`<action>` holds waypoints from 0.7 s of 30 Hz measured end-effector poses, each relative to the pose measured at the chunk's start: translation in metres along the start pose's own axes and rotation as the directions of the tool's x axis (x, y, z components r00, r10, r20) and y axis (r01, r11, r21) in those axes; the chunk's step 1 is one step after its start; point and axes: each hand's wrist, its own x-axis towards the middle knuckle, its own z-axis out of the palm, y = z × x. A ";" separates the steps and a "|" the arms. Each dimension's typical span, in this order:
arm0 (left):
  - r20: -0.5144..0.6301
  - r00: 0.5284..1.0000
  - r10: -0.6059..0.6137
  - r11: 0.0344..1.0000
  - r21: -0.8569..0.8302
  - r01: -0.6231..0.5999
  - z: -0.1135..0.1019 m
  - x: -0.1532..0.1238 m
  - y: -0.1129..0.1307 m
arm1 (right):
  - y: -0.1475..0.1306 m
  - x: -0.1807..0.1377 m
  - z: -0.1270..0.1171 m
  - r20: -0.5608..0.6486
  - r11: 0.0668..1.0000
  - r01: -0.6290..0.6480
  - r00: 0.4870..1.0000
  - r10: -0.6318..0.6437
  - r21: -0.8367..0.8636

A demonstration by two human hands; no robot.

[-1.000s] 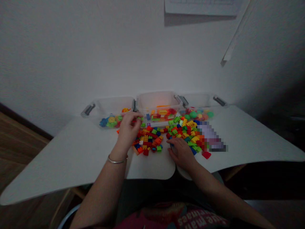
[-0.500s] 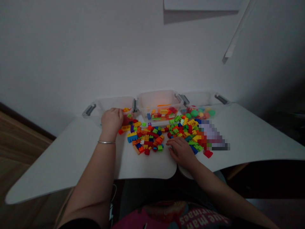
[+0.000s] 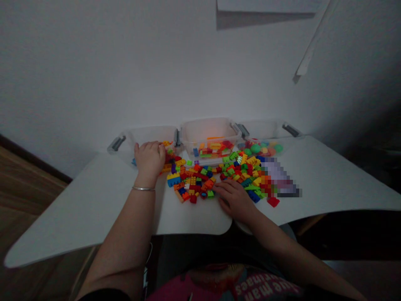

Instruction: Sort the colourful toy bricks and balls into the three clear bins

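Note:
My left hand [image 3: 150,156], with a silver bracelet at the wrist, is over the front of the left clear box [image 3: 147,133]. Its thumb stands apart from the fingers, and no brick shows in it; the fingertips are partly hidden. Bricks in orange and red show beside it in that box. On the table, my right hand [image 3: 236,198] lies low with its fingers stretched toward the left pile of toy bricks [image 3: 194,184]. Its fingertips reach the edge of an orange brick [image 3: 209,184]; whether they touch it I cannot tell. Another pile of bricks [image 3: 247,171] spreads just beyond this hand.
A middle clear box [image 3: 206,127] holds mixed bricks, and a right clear box [image 3: 263,127] holds round green and orange pieces. All stand against the wall. A blurred flat object [image 3: 280,175] lies right of the piles, near a red brick [image 3: 273,202]. The white table [image 3: 94,200] has curved front edges.
My left hand has moved slightly right, and its thumb and fingers have spread from a more closed shape. My right hand has shifted a little left toward the left pile.

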 end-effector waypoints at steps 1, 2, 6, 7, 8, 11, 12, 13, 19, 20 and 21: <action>-0.009 1.000 -0.013 0.999 -0.042 0.013 0.001 0.000 -0.001 | 0.000 0.000 0.000 0.006 1.000 -0.002 1.000 0.002 -0.002; -0.015 1.000 -0.023 0.997 -0.079 0.022 0.002 -0.001 -0.001 | 0.000 0.000 0.000 0.008 1.000 -0.004 1.000 0.004 -0.002; -0.124 0.992 -0.023 0.972 -0.235 -0.006 -0.007 -0.006 0.005 | -0.001 0.001 0.000 -0.005 1.000 -0.022 1.000 0.022 -0.003; -0.175 0.984 -0.020 0.961 -0.275 -0.030 -0.011 -0.009 0.009 | -0.001 0.001 0.000 -0.011 1.000 -0.029 1.000 0.028 -0.004; -0.218 0.976 -0.013 0.951 -0.305 -0.055 -0.016 -0.013 0.014 | -0.001 0.001 0.000 -0.018 0.999 -0.035 0.999 0.035 -0.005; -0.239 0.968 0.081 0.903 -0.393 -0.172 -0.024 -0.027 0.035 | -0.001 0.002 -0.001 -0.048 0.998 -0.058 0.997 0.057 -0.008; -0.232 0.964 0.129 0.880 -0.420 -0.219 -0.024 -0.032 0.042 | -0.001 0.002 -0.002 -0.059 0.998 -0.063 0.996 0.062 -0.009; -0.224 0.957 0.185 0.858 -0.439 -0.268 -0.023 -0.037 0.049 | -0.001 0.002 -0.002 -0.067 0.998 -0.063 0.996 0.062 -0.010; 0.030 0.820 0.571 0.753 -0.418 -0.509 -0.002 -0.055 0.065 | -0.003 0.003 -0.004 -0.059 1.000 -0.005 0.998 0.004 -0.026; 0.065 0.808 0.585 0.758 -0.398 -0.517 0.002 -0.057 0.063 | -0.003 0.003 -0.003 -0.055 1.000 -0.010 0.998 0.008 -0.028; 0.089 0.808 0.582 0.771 -0.378 -0.513 0.004 -0.059 0.061 | -0.002 0.003 -0.003 -0.051 0.999 -0.016 0.999 0.015 -0.029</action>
